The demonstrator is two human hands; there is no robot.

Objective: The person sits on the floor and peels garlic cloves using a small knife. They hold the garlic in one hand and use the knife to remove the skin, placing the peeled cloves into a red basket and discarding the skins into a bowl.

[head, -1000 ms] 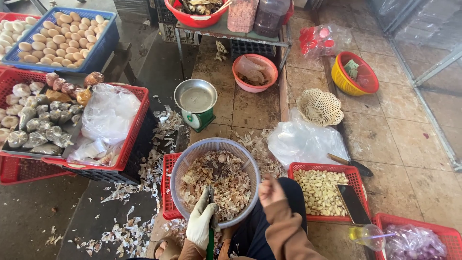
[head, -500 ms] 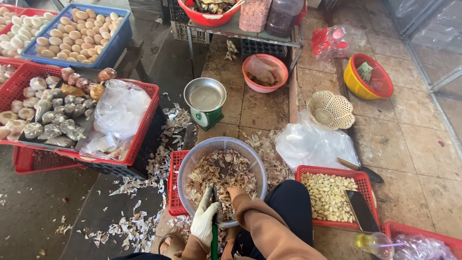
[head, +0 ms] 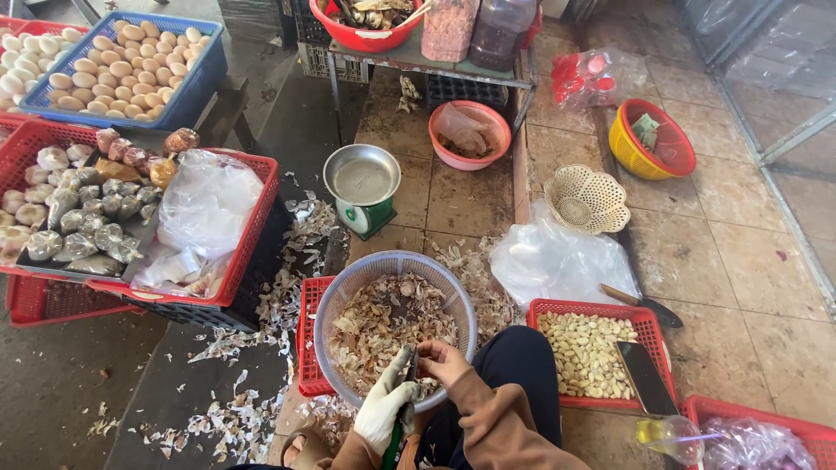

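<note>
Working over the round grey basket (head: 348, 287), both hands are seen at its near rim. The left hand (head: 383, 407), in a white glove, is closed around a knife (head: 402, 393) with a green handle; its grip is pressed shut on the handle, and the blade is pointed up toward the right hand. The right hand (head: 442, 359), bare and in a brown sleeve, is held just beside the blade tip, its fingers curled together over a small piece that cannot be identified; whether the grip pinches anything cannot be told.

The basket is filled with garlic skins (head: 379, 326) and is set on a red crate (head: 306, 348) on the floor. To the right, a red tray (head: 649, 313) is loaded with peeled cloves (head: 583, 348), and a dark phone (head: 644, 376) is laid across its right side. A cleaver (head: 644, 305) is placed just behind that tray, next to a clear plastic bag (head: 557, 257). A cream basket (head: 585, 198) is found behind the bag. A scale (head: 363, 187) with a metal pan is positioned behind the grey basket. Loose skins (head: 235, 418) are scattered over the floor to the left, beside a red crate of wrapped bundles (head: 83, 222).
</note>
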